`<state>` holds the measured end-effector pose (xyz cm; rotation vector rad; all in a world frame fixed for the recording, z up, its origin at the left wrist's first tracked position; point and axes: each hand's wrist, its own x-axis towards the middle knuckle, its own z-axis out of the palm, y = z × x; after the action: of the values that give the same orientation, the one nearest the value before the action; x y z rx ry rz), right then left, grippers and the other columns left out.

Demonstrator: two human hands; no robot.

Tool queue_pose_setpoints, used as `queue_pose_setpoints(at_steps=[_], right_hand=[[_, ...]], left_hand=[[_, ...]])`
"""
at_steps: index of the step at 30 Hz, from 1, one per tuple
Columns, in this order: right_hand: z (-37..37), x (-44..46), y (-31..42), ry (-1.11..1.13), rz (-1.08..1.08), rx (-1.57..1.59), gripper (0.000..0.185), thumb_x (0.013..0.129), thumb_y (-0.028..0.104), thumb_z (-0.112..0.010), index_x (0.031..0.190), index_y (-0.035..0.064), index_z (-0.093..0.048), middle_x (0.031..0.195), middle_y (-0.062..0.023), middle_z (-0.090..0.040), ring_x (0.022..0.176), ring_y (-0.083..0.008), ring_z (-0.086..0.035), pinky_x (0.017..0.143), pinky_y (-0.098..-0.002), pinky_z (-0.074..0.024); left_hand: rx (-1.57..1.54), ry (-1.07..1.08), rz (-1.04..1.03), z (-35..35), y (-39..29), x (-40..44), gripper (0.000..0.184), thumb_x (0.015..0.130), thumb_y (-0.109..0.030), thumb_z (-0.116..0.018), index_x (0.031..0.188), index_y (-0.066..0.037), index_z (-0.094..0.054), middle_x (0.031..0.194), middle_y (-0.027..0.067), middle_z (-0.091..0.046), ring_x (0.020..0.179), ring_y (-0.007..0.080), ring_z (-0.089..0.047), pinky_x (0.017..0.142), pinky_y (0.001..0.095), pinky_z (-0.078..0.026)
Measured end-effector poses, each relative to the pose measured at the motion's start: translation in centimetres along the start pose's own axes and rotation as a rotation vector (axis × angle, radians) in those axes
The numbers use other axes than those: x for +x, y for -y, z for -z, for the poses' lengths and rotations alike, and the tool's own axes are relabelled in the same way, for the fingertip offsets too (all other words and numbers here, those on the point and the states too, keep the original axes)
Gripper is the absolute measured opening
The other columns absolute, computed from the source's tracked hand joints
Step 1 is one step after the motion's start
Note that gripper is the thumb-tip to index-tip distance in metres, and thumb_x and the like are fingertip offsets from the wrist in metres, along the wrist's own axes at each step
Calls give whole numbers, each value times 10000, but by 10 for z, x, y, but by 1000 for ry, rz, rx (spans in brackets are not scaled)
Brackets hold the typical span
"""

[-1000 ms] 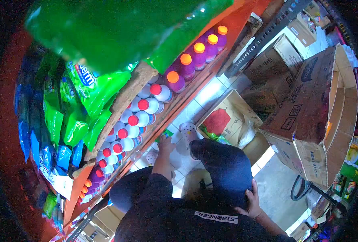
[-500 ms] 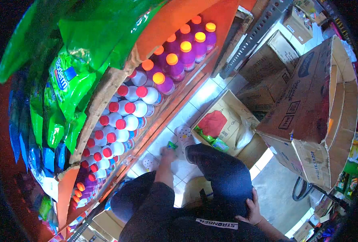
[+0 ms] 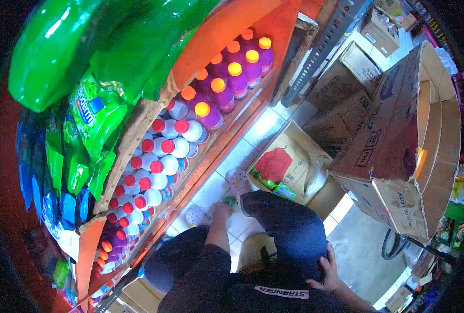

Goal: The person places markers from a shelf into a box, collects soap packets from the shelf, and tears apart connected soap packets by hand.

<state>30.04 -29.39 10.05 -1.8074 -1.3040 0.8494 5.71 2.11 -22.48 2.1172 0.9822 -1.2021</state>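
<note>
Packet point(image 3: 231, 200): showing at tip of blurred left hand point(image 3: 221, 211), cannot tell if pinching; resting right hand point(image 3: 328, 270) spread on knee point(image 3: 311, 236).

Shelf point(image 3: 227, 140) left, large carton point(image 3: 388, 125) right.
Bottles point(image 3: 172, 164) on shelf, pouches point(image 3: 93, 117) left of them; floor point(image 3: 211, 189) between shelf and open box point(image 3: 301, 156); packets point(image 3: 284, 191) inside.

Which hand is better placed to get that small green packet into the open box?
Probably the left hand: it's beside the green packet, though blur hides any grip. The right hand rests on the leg, farther from the packet.
</note>
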Motion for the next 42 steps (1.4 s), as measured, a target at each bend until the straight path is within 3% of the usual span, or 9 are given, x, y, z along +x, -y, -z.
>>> queue_pose_setpoints(at_steps=[6, 15, 21, 25, 28, 31, 33, 37, 42], right_hand=[[1, 1, -1, -11, -6, -18, 856, 700, 412, -770, 1386, 180, -312, 1450, -327, -160, 1329, -524, -209, 1055, -585, -231], [-2, 3, -3, -80, 17, -24, 856, 700, 399, -765, 1383, 152, -310, 1448, -330, -164, 1312, -510, -244, 1060, -551, -233], [-2, 8, 0, -137, 27, -53, 817, 702, 307, -748, 1367, 85, -328, 1427, -333, -207, 1306, -499, -251, 1061, -539, -241], [-9, 19, 18, -190, -31, -104, 783, 702, 250, -732, 1351, 43, -345, 1415, -327, -237, 1311, -467, -268, 1075, -520, -232], [-20, 42, 42, -242, 70, -310, 793, 672, 205, -740, 1346, 31, -360, 1420, -305, -253, 1302, -464, -281, 1071, -519, -231], [-29, 81, 87, -211, 286, -470, 844, 660, 158, -745, 1374, 19, -319, 1434, -277, -263, 1322, -448, -261, 1093, -493, -213], [-42, 108, 120, -133, 264, -478, 864, 665, 164, -751, 1385, 12, -298, 1429, -278, -278, 1330, -448, -256, 1092, -479, -230], [-79, 151, 144, 141, 330, -161, 956, 697, 198, -759, 1430, -12, -182, 1419, -282, -286, 1332, -405, -291, 1078, -419, -289], [-107, 170, 197, 98, 342, 12, 857, 714, 131, -740, 1414, 10, -261, 1330, -252, -394, 1256, -380, -392, 1030, -418, -351]], left_hand=[[-167, -243, -207, -37, 10, 16, 452, 761, -488, -627, 878, -57, -698, 983, 171, -660, 1024, 346, -582, 885, 440, -443], [-415, -243, 49, -3, -14, -45, 593, 712, -447, -704, 1125, -32, -612, 1173, 211, -574, 1059, 368, -558, 958, 436, -421], [-610, -210, 123, 21, -8, -83, 916, 674, -571, -713, 1297, 41, -435, 1287, 249, -458, 1198, 386, -456, 999, 452, -396], [-447, -413, 19, 49, -23, -128, 814, 682, -504, -704, 1291, -23, -458, 1203, 205, -560, 1093, 380, -542, 960, 419, -429], [-509, -399, -20, 53, -26, -124, 761, 727, -515, -670, 1279, -24, -488, 1247, 206, -519, 1139, 382, -502, 987, 434, -396], [-836, -606, -362, 73, -37, -195, 717, 758, -473, -707, 1278, -26, -496, 1285, 209, -462, 1207, 330, -441, 1022, 388, -367], [-785, -686, -458, 91, -42, -258, 652, 791, -416, -695, 1289, -42, -501, 1282, 173, -456, 1227, 294, -411, 1044, 372, -329], [-982, -849, -726, 102, -31, -353, 571, 853, -329, -651, 1324, -55, -479, 1273, 120, -438, 1260, 250, -354, 1070, 351, -270], [-1180, -948, -822, 120, -11, -409, 539, 864, -231, -618, 1335, -22, -459, 1331, 111, -356, 1284, 252, -330, 1075, 370, -258]])
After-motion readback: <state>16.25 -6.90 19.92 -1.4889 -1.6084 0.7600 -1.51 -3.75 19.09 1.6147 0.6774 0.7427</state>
